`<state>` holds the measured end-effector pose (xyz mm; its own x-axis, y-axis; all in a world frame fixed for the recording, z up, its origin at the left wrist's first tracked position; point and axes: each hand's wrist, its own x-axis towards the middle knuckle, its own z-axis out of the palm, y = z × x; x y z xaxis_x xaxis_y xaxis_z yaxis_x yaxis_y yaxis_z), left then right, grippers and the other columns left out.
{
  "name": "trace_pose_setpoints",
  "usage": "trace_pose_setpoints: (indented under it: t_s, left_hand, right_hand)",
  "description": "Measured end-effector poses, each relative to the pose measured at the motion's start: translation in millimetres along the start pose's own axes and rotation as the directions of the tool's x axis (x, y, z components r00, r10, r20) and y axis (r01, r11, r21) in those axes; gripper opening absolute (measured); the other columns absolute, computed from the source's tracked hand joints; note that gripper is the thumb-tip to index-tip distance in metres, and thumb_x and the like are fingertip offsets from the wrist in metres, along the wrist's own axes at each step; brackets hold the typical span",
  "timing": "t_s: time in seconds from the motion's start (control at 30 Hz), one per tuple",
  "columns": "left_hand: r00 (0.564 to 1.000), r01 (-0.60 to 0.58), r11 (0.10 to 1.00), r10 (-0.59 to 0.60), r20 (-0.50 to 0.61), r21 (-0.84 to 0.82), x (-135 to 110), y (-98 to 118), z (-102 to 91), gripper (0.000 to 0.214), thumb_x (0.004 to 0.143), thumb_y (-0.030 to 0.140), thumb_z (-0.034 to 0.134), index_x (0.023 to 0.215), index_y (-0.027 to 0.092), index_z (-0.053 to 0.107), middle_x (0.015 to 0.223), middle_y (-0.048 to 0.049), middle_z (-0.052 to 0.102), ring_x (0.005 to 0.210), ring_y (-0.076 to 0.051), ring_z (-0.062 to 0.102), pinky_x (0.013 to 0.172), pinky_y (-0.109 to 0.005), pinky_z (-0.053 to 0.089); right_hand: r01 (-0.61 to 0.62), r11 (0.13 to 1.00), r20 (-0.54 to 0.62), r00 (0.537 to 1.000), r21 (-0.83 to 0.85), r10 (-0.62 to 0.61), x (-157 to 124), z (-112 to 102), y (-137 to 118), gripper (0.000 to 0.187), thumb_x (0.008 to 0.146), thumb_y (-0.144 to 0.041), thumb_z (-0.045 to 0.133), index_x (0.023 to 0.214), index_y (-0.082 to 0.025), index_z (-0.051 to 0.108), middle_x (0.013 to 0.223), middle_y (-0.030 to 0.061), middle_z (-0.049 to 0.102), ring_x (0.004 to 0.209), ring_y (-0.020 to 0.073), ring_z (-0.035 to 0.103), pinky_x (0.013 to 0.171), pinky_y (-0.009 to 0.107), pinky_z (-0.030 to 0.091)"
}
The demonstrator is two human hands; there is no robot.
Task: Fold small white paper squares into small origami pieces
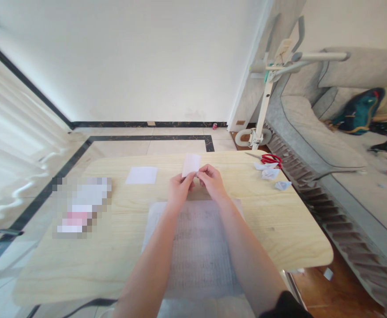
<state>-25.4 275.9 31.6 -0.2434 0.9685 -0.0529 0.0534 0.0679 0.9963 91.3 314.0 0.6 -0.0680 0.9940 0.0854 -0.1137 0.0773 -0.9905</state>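
Note:
Both my hands meet over the far middle of a light wooden table [279,229]. My left hand [179,189] and my right hand [211,180] each pinch the lower edge of a small folded white paper [191,164], which stands up between them. Their fingers are closed on it. Beneath my forearms lies a translucent mat [196,260] with a faint grid. A flat white paper square [142,175] lies on the table to the left of my hands.
Red-handled scissors [270,159] and crumpled white paper scraps [269,172] lie at the table's far right. A blurred-out item [80,205] sits on the left. A grey sofa [315,132] with a person on it stands at the right, a white exercise frame [262,106] beyond the table.

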Motion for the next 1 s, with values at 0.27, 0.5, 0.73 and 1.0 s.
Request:
trace_pose_setpoints:
  t_s: [0.27, 0.5, 0.73, 1.0]
  left_hand:
    - [0.997, 0.012, 1.0, -0.013, 0.081, 0.019, -2, 3, 1.6, 0.036, 0.075, 0.039, 0.063, 0.05, 0.014, 0.059, 0.047, -0.0007, 0.055, 0.044, -0.01, 0.048, 0.045, -0.021, 0.035]
    - [0.995, -0.073, 0.99, 0.064, 0.08, 0.119, -1, 1, 2.3, 0.039, 0.078, 0.036, 0.059, 0.046, 0.015, 0.057, 0.044, 0.0006, 0.051, 0.044, -0.01, 0.047, 0.048, -0.023, 0.036]
    - [0.996, -0.047, 0.993, 0.038, 0.084, 0.111, -4, 5, 2.4, 0.038, 0.078, 0.036, 0.059, 0.046, 0.015, 0.056, 0.045, 0.0007, 0.052, 0.045, -0.01, 0.047, 0.048, -0.022, 0.035]
    - [0.994, -0.066, 0.99, 0.055, 0.093, 0.122, -1, -1, 2.1, 0.037, 0.077, 0.038, 0.059, 0.048, 0.015, 0.057, 0.045, 0.0, 0.052, 0.047, -0.011, 0.048, 0.049, -0.023, 0.037]
  right_hand:
    - [-0.036, 0.994, -0.017, 0.999, 0.1, 0.038, -2, 1, -7, 0.012, 0.067, -0.025, 0.063, 0.064, -0.02, 0.052, 0.049, -0.0079, 0.045, 0.042, 0.008, 0.037, 0.042, 0.023, 0.025]
    - [-0.045, 0.986, -0.028, 0.998, 0.158, 0.05, -1, 2, -8, 0.014, 0.067, -0.022, 0.062, 0.061, -0.021, 0.049, 0.044, -0.0091, 0.042, 0.039, 0.0075, 0.034, 0.04, 0.023, 0.022]
    - [-0.052, 0.982, -0.008, 0.999, 0.184, 0.054, -3, 2, -11, 0.013, 0.068, -0.021, 0.06, 0.062, -0.021, 0.048, 0.045, -0.0091, 0.044, 0.038, 0.0072, 0.034, 0.04, 0.022, 0.022]
    - [-0.029, 0.982, -0.044, 0.998, 0.186, 0.037, -2, 2, -11, 0.016, 0.071, -0.022, 0.055, 0.057, -0.02, 0.049, 0.045, -0.0075, 0.044, 0.038, 0.0071, 0.035, 0.039, 0.023, 0.022]
